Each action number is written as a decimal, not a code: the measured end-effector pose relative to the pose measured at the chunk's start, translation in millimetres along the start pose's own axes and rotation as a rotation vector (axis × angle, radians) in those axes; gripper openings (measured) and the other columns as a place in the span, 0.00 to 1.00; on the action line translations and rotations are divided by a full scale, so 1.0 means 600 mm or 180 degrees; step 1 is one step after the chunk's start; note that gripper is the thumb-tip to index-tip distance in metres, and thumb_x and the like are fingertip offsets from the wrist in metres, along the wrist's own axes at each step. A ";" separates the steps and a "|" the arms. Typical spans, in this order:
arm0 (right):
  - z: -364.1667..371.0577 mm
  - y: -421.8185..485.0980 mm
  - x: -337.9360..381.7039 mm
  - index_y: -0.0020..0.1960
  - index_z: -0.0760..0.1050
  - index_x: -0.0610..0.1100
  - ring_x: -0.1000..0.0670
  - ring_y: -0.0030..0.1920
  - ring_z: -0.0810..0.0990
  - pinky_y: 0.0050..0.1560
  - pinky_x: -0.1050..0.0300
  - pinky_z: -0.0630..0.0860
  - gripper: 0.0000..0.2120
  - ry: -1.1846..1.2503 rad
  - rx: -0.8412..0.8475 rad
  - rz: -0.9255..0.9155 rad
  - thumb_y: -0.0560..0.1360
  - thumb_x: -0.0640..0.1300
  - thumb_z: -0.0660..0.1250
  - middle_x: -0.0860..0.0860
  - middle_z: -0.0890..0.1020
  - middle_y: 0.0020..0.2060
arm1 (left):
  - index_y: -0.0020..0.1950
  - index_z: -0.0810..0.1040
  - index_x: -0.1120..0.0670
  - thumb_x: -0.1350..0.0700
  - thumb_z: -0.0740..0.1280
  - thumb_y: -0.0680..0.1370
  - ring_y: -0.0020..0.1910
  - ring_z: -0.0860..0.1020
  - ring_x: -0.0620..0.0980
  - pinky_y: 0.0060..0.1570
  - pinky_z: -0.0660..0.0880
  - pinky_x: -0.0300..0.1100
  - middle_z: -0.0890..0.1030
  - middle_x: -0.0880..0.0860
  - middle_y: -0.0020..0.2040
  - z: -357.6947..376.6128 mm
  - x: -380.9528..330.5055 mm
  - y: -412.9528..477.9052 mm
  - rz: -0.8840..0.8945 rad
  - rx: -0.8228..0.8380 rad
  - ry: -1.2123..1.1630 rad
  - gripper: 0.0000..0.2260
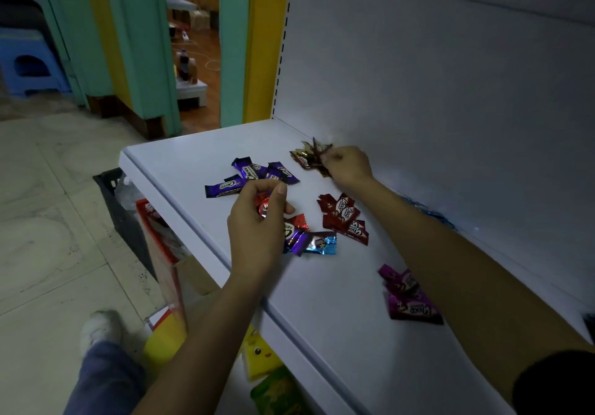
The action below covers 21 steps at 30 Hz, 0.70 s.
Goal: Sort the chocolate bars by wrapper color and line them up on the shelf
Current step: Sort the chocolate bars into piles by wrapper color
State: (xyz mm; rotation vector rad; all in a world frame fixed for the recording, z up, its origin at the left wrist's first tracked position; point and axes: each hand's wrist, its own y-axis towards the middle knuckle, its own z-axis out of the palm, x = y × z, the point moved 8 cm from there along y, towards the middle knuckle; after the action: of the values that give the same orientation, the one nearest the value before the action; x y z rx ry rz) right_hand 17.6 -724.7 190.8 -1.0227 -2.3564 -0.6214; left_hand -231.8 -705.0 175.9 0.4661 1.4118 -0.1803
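Note:
On the white shelf (180,160) lie chocolate bars in groups. My left hand (257,221) pinches a red-wrapped bar (263,206) just above the shelf's front half. Beyond it sit several purple bars (254,173). Under and beside that hand lie a red bar (296,224), a purple bar (297,242) and a light blue bar (323,244). My right hand (349,165) grips brown-gold bars (306,155) near the back panel. A dark red group (344,218) lies mid-shelf and a magenta group (409,295) nearer me. More blue wrappers (434,215) peek out behind my right forearm.
The white back panel (450,76) rises right behind the shelf. Below the shelf's front edge are yellow and green packets (260,360), a red-and-white box (161,237) and a dark crate (116,195). My foot (99,327) stands on the tiled floor at left.

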 end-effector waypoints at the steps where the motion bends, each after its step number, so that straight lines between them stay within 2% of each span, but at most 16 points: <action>1: 0.010 0.003 -0.005 0.57 0.81 0.45 0.46 0.52 0.80 0.57 0.51 0.76 0.12 -0.0123 0.0099 0.0003 0.78 0.43 0.63 0.46 0.82 0.55 | 0.52 0.75 0.47 0.52 0.62 0.80 0.35 0.78 0.41 0.34 0.72 0.30 0.80 0.46 0.38 0.001 -0.001 0.000 -0.0001 0.0004 0.0006 0.03; 4: 0.014 0.004 -0.010 0.61 0.79 0.46 0.46 0.54 0.79 0.58 0.52 0.75 0.15 -0.0187 0.0255 0.0052 0.78 0.41 0.60 0.47 0.80 0.59 | 0.49 0.74 0.45 0.51 0.62 0.80 0.36 0.78 0.41 0.34 0.72 0.30 0.80 0.45 0.37 0.000 0.000 0.000 -0.0029 -0.0007 -0.0038 0.03; 7: -0.004 -0.010 0.004 0.63 0.77 0.44 0.47 0.53 0.80 0.56 0.53 0.76 0.15 0.0039 0.0140 -0.0034 0.79 0.39 0.60 0.46 0.80 0.58 | 0.46 0.73 0.43 0.51 0.62 0.80 0.34 0.78 0.38 0.32 0.71 0.28 0.80 0.45 0.36 -0.001 -0.004 -0.001 0.0012 -0.0033 -0.0016 0.04; 10: -0.031 -0.063 0.039 0.58 0.79 0.43 0.48 0.51 0.80 0.58 0.52 0.76 0.12 0.0679 0.0009 -0.0154 0.80 0.43 0.60 0.47 0.82 0.54 | 0.46 0.73 0.43 0.51 0.62 0.80 0.32 0.77 0.38 0.32 0.71 0.29 0.79 0.45 0.36 -0.004 -0.004 -0.002 0.0047 -0.0076 0.0036 0.04; 11: -0.032 -0.092 0.055 0.54 0.80 0.45 0.49 0.48 0.80 0.54 0.51 0.78 0.11 0.1019 0.0175 -0.0118 0.81 0.46 0.59 0.46 0.83 0.51 | 0.45 0.73 0.43 0.51 0.62 0.80 0.32 0.77 0.39 0.32 0.71 0.30 0.79 0.45 0.35 -0.005 -0.006 -0.003 0.0070 -0.0103 0.0041 0.05; 13: -0.025 -0.161 0.093 0.49 0.79 0.48 0.48 0.41 0.81 0.44 0.55 0.78 0.17 0.1567 0.0855 0.0014 0.81 0.55 0.55 0.46 0.84 0.44 | 0.45 0.74 0.44 0.52 0.63 0.81 0.33 0.77 0.39 0.35 0.73 0.33 0.79 0.46 0.34 -0.009 -0.010 -0.005 0.0162 -0.0215 0.0052 0.06; 15: -0.024 -0.227 0.122 0.50 0.79 0.49 0.50 0.39 0.82 0.44 0.57 0.78 0.21 0.1622 0.1407 0.0004 0.78 0.61 0.54 0.48 0.84 0.41 | 0.46 0.75 0.48 0.55 0.62 0.81 0.34 0.77 0.36 0.37 0.72 0.29 0.79 0.45 0.34 -0.015 -0.015 -0.008 0.0230 -0.0362 0.0035 0.05; 16: -0.027 -0.253 0.131 0.51 0.79 0.49 0.54 0.40 0.82 0.43 0.59 0.78 0.18 0.1549 0.1520 -0.0114 0.77 0.60 0.58 0.51 0.84 0.40 | 0.48 0.75 0.50 0.56 0.62 0.81 0.35 0.77 0.34 0.37 0.71 0.26 0.78 0.44 0.35 -0.017 -0.016 -0.009 0.0228 -0.0430 0.0016 0.04; 18: -0.032 -0.285 0.136 0.53 0.78 0.50 0.58 0.39 0.82 0.35 0.63 0.77 0.09 0.1485 0.1582 -0.0339 0.74 0.50 0.68 0.54 0.83 0.41 | 0.49 0.75 0.52 0.56 0.62 0.81 0.35 0.76 0.33 0.37 0.70 0.25 0.77 0.43 0.35 -0.021 -0.017 -0.012 0.0192 -0.0534 -0.0036 0.04; 21: -0.032 -0.294 0.122 0.53 0.76 0.50 0.55 0.34 0.82 0.32 0.61 0.78 0.14 0.1633 0.1453 -0.0389 0.72 0.35 0.71 0.52 0.82 0.41 | 0.47 0.75 0.52 0.54 0.60 0.82 0.35 0.78 0.38 0.39 0.74 0.32 0.78 0.45 0.35 -0.021 -0.013 -0.010 0.0110 -0.0494 -0.0154 0.06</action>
State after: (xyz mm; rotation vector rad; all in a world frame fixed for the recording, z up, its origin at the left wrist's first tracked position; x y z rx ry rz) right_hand -155.4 -805.0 212.4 -0.4515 -1.9746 -0.3115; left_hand -247.1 -706.2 181.2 0.3553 1.3581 -0.0531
